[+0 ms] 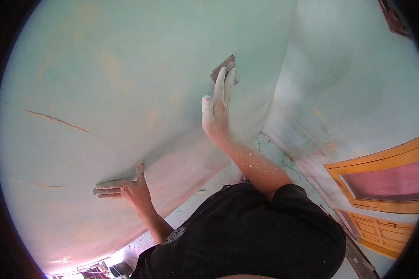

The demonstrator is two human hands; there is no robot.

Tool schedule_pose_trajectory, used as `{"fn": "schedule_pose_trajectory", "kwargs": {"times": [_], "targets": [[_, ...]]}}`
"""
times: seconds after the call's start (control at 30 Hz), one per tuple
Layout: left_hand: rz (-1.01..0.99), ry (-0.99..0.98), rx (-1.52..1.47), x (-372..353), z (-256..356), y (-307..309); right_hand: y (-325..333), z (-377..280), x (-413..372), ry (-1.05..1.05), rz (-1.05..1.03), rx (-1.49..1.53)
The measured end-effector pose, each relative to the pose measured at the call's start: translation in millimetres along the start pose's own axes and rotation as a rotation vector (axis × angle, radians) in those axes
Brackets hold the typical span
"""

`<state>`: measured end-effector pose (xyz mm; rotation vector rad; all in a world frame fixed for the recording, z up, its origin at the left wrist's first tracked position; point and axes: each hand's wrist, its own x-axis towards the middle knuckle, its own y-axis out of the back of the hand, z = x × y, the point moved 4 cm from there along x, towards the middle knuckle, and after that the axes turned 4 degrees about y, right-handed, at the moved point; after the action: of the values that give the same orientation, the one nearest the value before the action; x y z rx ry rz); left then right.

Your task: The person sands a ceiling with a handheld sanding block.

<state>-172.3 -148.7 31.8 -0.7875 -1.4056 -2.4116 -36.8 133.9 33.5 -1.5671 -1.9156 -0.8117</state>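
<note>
High on the pale green wall (pixel 139 69), my right hand (pixel 219 102) presses a folded piece of sandpaper (pixel 223 67) to the surface. Its fingers are stretched over the grey-brown sheet, with the thumb standing apart on the left. White dust coats those fingers, and flecks of it dot the forearm. Lower down on the left is my left hand (pixel 128 189), open and holding nothing. Its dusty fingers point left along the wall, thumb up, with a shadow close beside them.
A long crack (pixel 56 119) runs across the wall at left, with a shorter crack (pixel 50 186) below it. At right, a second wall (pixel 349 79) meets the first in a corner. It carries an orange wooden frame (pixel 372 162) and an orange panelled door (pixel 381 231). A dark bucket (pixel 121 269) stands at bottom left.
</note>
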Motion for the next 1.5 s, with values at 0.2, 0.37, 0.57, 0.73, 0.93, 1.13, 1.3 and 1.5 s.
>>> {"fn": "schedule_pose_trajectory", "kwargs": {"times": [0.2, 0.37, 0.57, 0.73, 0.93, 1.13, 1.3, 1.5], "targets": [[0.013, 0.047, -0.002, 3, 1, 4, -12, 94, -57, -0.107, 0.126, 0.047], [-0.031, 0.019, 0.005, 3, 6, 0, -12, 75, -38, -0.509, 0.212, 0.156], [-0.001, -0.028, 0.0, -3, -2, -3, -1, -12, -6, 0.181, -0.009, -0.011], [0.055, -0.036, -0.03, 4, -3, -4, -20, 72, -55, -0.092, 0.061, 0.061], [0.241, -0.246, 0.252, 7, -17, -17, -24, 55, -41, -0.236, 0.194, 0.073], [-0.004, 0.002, -0.009, 0, -3, -4, -8, -25, -7, 0.298, -0.055, -0.031], [0.038, -0.003, 0.004, 6, -5, -6, -16, 55, -45, -0.249, 0.129, 0.062], [0.025, -0.023, 0.012, 5, -2, -6, -23, 44, -35, -0.099, 0.192, 0.119]]}}
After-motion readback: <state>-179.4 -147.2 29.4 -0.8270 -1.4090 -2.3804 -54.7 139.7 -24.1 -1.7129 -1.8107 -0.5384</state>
